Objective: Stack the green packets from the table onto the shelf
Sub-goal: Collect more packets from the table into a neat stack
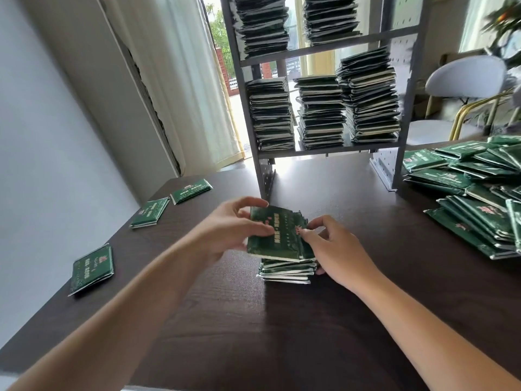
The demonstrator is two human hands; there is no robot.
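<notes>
Two bare hands meet over a small stack of flat green foil packets (286, 268) that stands on the dark brown wooden table (225, 334), just in front of the grey metal shelf unit (406, 91). Seen from the head camera, the left hand (228, 230) pinches the top green packet (277, 235) of that stack by its left edge, thumb on the printed face and fingers curled over the far edge, so the packet sits tilted above the ones below. The right hand (335, 249) has its fingers curled round the stack's right side, the forefinger pressing on the top packet's face and the lower fingers touching the stack near the table.

Three single green packets (91, 269) lie flat and well apart along the table's left edge. A loose heap of green packets (476, 190) covers the table's right end, beside the shelf unit's right leg. On the lower shelf stand three tall piles of packets (321, 111) side by side, the right one tallest; the upper shelf carries two more piles (262, 24). Behind the heap stands a white chair with gold legs (465, 88), and a pale curtain (180, 74) hangs on the left.
</notes>
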